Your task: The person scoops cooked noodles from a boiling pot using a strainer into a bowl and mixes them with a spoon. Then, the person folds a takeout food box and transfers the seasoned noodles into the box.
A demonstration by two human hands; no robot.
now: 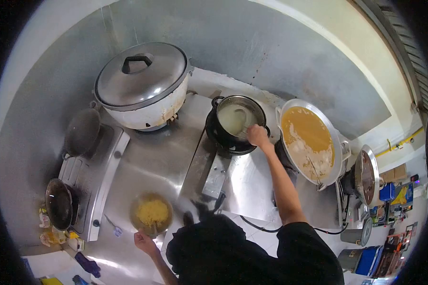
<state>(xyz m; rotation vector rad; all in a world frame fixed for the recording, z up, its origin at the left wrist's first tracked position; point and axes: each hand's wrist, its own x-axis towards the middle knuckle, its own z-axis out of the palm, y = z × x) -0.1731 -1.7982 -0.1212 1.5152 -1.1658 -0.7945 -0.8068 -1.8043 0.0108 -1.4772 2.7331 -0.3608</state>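
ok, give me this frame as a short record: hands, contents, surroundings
left hand: at near edge of bowl, grip unclear
right hand: at rim of black pot, grip unclear
bowl contents: yellow food
pot contents: pale liquid
right of pot: wide pan, brownish liquid
left of pot: lidded cooker

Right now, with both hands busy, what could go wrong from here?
1. The right hand is at the rim of the black pot; if the pale liquid is hot, which I can't tell, a splash could scald it.
2. The left hand holds the bowl at one edge, so it might tip and spill the yellow food.
3. The wide pan stands close to the right arm; a bump could slop its amber liquid.
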